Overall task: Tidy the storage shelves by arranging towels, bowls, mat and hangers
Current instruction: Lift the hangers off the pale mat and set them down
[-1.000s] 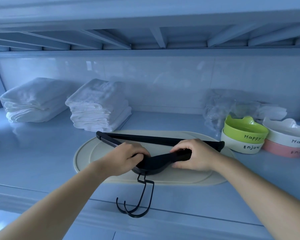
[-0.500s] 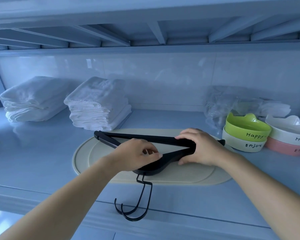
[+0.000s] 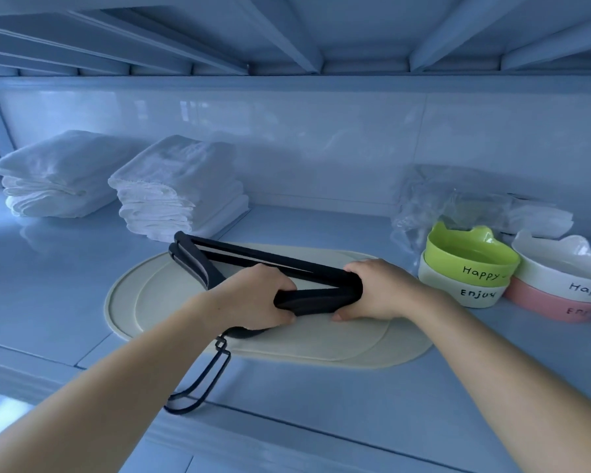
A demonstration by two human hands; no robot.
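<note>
Black hangers (image 3: 253, 258); cream mat (image 3: 157, 295); white towels (image 3: 181, 186), far left; green bowl (image 3: 471, 254), dark lettering, atop off-white bowl (image 3: 475, 295); rightmost, white bowl (image 3: 556, 268) over pink bowl (image 3: 539, 302); pale blue shelf (image 3: 65, 285).

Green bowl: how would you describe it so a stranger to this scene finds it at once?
On the blue shelf, look right of the oval mat, where two bowl stacks stand. The green bowl tops the stack nearer the mat, nested in a white bowl marked Enjoy. It alone is green; the other stack is white over pink.
</note>
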